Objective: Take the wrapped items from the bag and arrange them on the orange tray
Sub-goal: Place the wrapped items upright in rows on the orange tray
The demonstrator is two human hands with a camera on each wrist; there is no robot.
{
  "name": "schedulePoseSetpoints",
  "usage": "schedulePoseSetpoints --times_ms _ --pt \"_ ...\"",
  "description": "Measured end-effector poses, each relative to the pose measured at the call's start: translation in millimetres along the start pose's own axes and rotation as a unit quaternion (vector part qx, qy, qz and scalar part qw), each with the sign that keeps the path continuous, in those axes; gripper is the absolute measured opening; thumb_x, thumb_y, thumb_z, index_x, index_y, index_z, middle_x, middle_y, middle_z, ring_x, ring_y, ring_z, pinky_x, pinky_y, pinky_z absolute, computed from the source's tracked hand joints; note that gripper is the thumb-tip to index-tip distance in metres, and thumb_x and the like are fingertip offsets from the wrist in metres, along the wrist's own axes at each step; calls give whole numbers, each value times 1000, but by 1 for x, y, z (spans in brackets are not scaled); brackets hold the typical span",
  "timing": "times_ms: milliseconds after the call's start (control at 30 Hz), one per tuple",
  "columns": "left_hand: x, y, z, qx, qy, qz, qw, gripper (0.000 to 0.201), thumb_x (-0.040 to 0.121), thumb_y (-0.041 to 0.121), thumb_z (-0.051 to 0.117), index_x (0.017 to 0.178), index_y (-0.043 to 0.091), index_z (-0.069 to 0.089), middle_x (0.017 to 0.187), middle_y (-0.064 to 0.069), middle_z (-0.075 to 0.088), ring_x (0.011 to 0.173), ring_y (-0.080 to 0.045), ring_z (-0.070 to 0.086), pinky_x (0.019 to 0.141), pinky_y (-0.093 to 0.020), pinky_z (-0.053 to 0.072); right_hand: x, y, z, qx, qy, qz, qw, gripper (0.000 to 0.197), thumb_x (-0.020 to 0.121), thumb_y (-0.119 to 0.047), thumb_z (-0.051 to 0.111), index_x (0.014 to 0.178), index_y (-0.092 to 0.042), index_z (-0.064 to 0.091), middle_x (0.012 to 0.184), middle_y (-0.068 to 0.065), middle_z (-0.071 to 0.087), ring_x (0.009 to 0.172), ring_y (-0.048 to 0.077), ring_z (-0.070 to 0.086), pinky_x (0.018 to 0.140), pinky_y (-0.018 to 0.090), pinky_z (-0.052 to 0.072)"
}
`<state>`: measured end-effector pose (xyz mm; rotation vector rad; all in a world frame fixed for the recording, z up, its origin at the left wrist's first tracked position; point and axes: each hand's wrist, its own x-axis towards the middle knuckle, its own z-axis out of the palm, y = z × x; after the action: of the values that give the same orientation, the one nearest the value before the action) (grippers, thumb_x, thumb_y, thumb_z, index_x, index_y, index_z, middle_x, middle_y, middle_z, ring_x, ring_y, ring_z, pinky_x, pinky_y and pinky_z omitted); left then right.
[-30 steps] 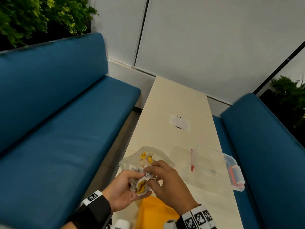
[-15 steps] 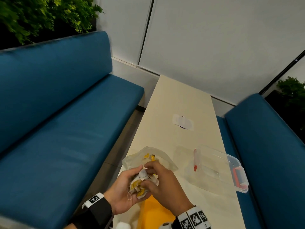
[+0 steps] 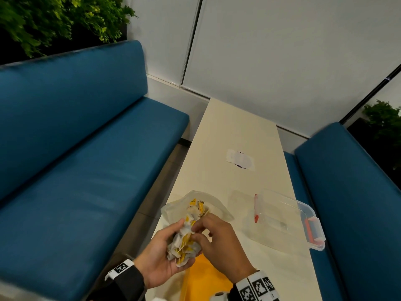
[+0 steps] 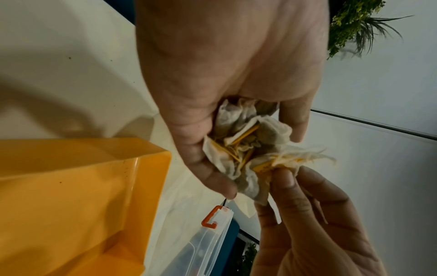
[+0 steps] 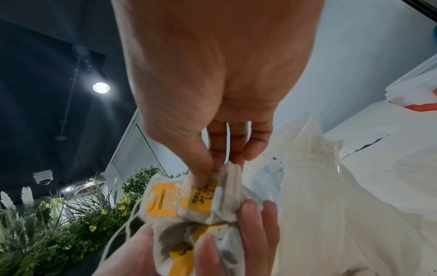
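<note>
white paper sachets with yellow tags, the wrapped items (image 3: 184, 244), sit bunched in the left hand (image 3: 161, 255), whose fingers curl round the clump above the near end of the pale bench (image 3: 227, 135). the right hand (image 3: 217, 237) pinches one yellow-tagged sachet at the top of the clump between thumb and fingertips (image 5: 222, 155). just beyond the hands the clear plastic bag (image 3: 213, 206) lies on the bench with more sachets inside its open mouth. the orange tray (image 4: 71, 196) sits directly below the hands at the near edge. to the right a clear lidded box (image 3: 288, 220) with an orange clasp rests on the bench, beside a blue seat (image 3: 358, 203).
</note>
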<state>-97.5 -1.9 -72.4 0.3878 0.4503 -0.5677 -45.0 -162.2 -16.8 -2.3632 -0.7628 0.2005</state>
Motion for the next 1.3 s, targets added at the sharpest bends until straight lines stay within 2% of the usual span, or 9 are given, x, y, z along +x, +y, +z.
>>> schedulePoseSetpoints --times_ms 133,200,433,533,667,733,800,967,1300 --pt "3 -4 -4 31 32 16 999 53 86 35 73 130 6 67 118 -19 69 87 -27 67 75 -40 58 -5 -8 -3 0 -58 -35 998 41 84 -29 71 117 -50 57 117 -20 43 116 -3 44 93 6 39" --pt "3 -5 -3 45 41 23 998 56 83 35 74 131 8 67 116 -18 69 89 -25 65 74 -39 57 -6 -11 -2 -26 -74 -60 995 36 87 -27 70 112 -50 60 120 -20 39 118 -2 40 96 10 42" --pt "0 -2 -5 50 38 16 998 46 87 36 74 121 4 69 102 -17 66 76 -25 68 72 -38 56 -3 -16 -5 22 -43 -60 997 13 85 -17 69 92 -28 69 99 -16 52 99 5 53 82 16 46" --pt "0 -3 -8 50 30 11 998 44 87 36 75 118 6 72 98 -15 65 77 -25 67 69 -37 56 0 -19 -7 69 -10 -44 997 11 85 -15 71 87 -26 69 87 -16 59 85 6 58 70 9 39" --pt "-2 -6 -6 40 26 16 999 34 78 32 74 98 5 76 91 -18 67 73 -27 66 62 -38 59 4 -18 -4 128 28 10 991 18 86 -12 70 92 -29 70 89 -16 68 86 8 63 73 10 46" --pt "-3 -6 -7 18 24 9 1000 35 85 32 69 103 1 73 95 -22 67 71 -30 67 60 -39 60 6 -16 -3 147 49 24 988 19 85 -9 71 89 -28 72 88 -14 70 85 10 65 74 16 50" --pt "-4 -5 -11 7 11 -5 1000 40 93 32 65 113 -2 70 109 -27 66 79 -34 69 66 -41 61 9 -15 -5 162 66 44 984 17 83 -8 72 85 -25 73 85 -10 71 81 11 65 73 21 53" --pt "-3 -6 -25 0 19 -9 1000 43 91 31 70 121 0 69 120 -29 64 97 -37 67 106 -53 45 8 -13 -20 191 80 102 973 19 82 -8 73 77 -26 73 79 -5 73 75 16 67 70 27 56" --pt "-3 -19 -51 -23 38 -24 999 42 89 26 72 117 -4 68 109 -28 64 94 -38 65 98 -49 50 -16 0 -29 184 65 150 969 20 89 -4 66 87 -23 72 73 1 72 63 15 68 59 30 54"
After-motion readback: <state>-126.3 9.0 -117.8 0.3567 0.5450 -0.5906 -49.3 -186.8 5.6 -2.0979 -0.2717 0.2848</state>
